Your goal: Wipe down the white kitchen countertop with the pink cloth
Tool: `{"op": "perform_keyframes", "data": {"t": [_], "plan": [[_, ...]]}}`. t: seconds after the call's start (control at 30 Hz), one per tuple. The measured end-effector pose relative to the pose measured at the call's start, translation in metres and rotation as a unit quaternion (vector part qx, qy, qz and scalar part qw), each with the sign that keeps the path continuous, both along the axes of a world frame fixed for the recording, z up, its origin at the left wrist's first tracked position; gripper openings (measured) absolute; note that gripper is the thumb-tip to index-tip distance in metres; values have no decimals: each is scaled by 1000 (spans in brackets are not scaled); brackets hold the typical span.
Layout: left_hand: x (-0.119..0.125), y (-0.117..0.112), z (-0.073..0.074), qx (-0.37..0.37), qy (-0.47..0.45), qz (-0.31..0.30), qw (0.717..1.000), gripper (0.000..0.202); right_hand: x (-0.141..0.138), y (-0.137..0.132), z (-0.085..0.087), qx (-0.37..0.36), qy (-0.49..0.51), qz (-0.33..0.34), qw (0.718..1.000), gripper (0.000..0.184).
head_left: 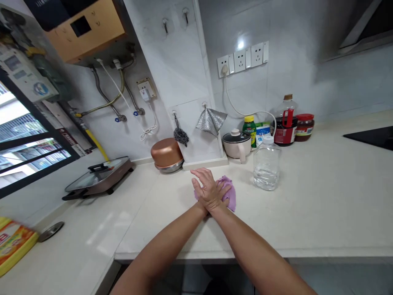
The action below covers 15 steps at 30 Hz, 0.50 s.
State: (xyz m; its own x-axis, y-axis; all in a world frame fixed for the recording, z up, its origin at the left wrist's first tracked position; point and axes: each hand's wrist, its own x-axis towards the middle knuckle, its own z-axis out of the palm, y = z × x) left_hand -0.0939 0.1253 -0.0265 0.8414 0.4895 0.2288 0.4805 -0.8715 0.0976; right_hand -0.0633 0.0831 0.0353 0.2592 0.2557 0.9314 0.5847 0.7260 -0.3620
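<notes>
My wrists are crossed over the counter, right above left. My left hand (224, 191) lies on a purple cloth (232, 200) on the white countertop (172, 213), its visible fingers spread flat across the cloth. Most of its palm is hidden beneath the other hand. Open and slightly raised, my right hand (206, 185) points its fingers up and to the left, with nothing in them. Part of the cloth shows to the left of the right hand too. A clear plastic bottle (266, 168) with a white cap, partly filled with clear liquid, stands to the right.
Along the wall stand a small lidded pot (237, 145), a green bottle (249, 130) and jars (303, 128). A copper-coloured pot (167, 152) sits upside down behind my hands. Left are an electric pan (101, 176), a round metal lid (51, 232) and a yellow package (14, 246).
</notes>
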Motion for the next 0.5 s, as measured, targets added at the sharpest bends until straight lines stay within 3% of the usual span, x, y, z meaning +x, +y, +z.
{"op": "perform_keyframes", "data": {"t": [0.1, 0.2, 0.4, 0.5], "plan": [[43, -5, 7, -28, 48, -42, 998, 68, 10, 2, 3, 0, -20, -1, 1000, 30], [61, -9, 12, -48, 49, -52, 996, 68, 20, 6, 4, -18, -6, -23, 1000, 30], [63, -5, -4, -55, 12, -27, 998, 70, 28, 12, -3, -82, 18, -55, 995, 30], [47, 0, -12, -41, 31, -12, 999, 69, 29, 17, -8, -97, 32, -72, 992, 31]]}}
